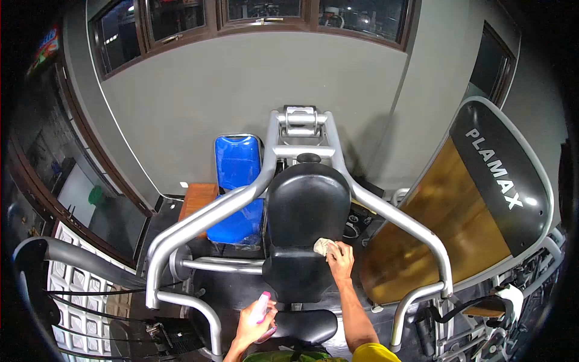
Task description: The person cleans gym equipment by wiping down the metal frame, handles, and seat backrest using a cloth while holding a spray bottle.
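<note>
Right hand (341, 262) grasps pale cloth (321, 246), pressed to lower part of black backrest (307, 202) on exercise machine. Left hand (256, 326) wrapped round pink-topped bottle (261, 308), held near left end of black seat pad (307, 326). Silver tubular frame (211, 215) arches around backrest. Blue chair (238, 163) behind frame, brown wooden box (198, 198) just beside it. Gray wall (241, 78) beyond, brown-framed windows (265, 8) above. At right, tall black-and-gold panel (434, 223) lettered PLAMAX. Dark floor (226, 289) underneath.

crumpled beige cloth (321, 246) against black backrest (307, 202), pink-topped bottle (260, 311), seemingly tilted
</note>
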Action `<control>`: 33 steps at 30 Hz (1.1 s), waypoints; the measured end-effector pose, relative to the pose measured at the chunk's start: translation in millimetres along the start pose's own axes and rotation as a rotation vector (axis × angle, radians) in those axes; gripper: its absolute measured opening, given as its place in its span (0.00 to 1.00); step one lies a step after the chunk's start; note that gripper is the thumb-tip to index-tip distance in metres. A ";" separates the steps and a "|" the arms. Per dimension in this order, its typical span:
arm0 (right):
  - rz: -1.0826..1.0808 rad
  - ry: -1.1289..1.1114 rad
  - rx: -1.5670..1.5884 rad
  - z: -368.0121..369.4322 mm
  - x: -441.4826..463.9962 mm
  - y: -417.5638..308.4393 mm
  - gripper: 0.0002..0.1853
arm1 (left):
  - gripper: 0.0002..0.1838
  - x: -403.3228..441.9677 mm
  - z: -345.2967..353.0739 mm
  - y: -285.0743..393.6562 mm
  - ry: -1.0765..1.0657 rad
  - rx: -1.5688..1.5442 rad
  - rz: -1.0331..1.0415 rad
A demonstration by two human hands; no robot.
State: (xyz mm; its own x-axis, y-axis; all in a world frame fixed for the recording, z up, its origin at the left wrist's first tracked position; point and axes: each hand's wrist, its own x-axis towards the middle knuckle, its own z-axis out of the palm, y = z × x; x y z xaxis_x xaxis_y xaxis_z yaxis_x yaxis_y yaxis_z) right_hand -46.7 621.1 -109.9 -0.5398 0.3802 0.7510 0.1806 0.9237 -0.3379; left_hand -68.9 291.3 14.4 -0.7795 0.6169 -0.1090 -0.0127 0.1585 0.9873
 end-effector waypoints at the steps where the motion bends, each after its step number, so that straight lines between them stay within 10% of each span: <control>1: 0.084 0.059 0.031 2.3 -4.1 -1.7 0.24 | 0.11 -1.0 0.0 0.4 0.016 -0.005 0.004; 9: 1.037 0.372 0.357 5.9 -19.6 23.0 0.17 | 0.11 -10.4 0.8 4.3 0.043 -0.035 0.001; 19: 0.148 0.289 0.145 0.1 121.8 -47.7 0.21 | 0.10 -2.8 20.1 2.1 -0.058 -0.056 0.022; 33: 0.925 0.286 0.272 37.8 -19.9 -31.6 0.13 | 0.11 -2.1 12.9 -1.8 -0.024 -0.081 0.013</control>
State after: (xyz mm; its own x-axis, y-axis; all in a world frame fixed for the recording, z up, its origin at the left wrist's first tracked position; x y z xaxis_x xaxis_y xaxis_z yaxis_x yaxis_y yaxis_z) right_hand -72.7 582.6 -135.6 -0.0580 0.9729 0.2241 0.2159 0.2313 -0.9486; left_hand -59.2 299.7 11.3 -0.7650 0.6366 -0.0979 -0.0541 0.0880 0.9946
